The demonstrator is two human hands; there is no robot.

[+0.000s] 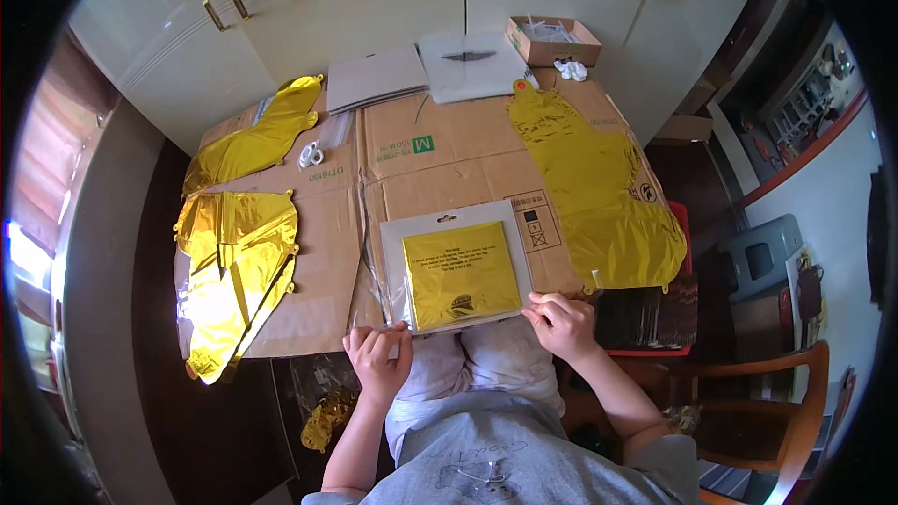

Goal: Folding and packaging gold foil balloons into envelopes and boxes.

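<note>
While the person sits with their lap just on the near side of a flat, clear-fronted package, the left hand pinches its lower left corner and the right hand its lower right one. Thumbs and fingers are drawn narrow at the edges, probably to keep the thin sleeve taut and square without covering its front. Nearer than the package, crumpled gold foil lies low to its left and a wooden chair stands to its right.

The package, showing folded yellow foil against a pale backing, is at the near edge of the surface, centred before the body, which seems to suit both hands equally. Cardboard covers the surface, perhaps for protection.

Left of the package lies a shiny gold foil shape; right of it, a larger one. Both are spread flat, apparently uninflated. Beyond the package, to the left, are white tape and another foil shape. Farthest past it sit stacked grey cards, clear sleeves and a cardboard box, before pale cabinet doors.
</note>
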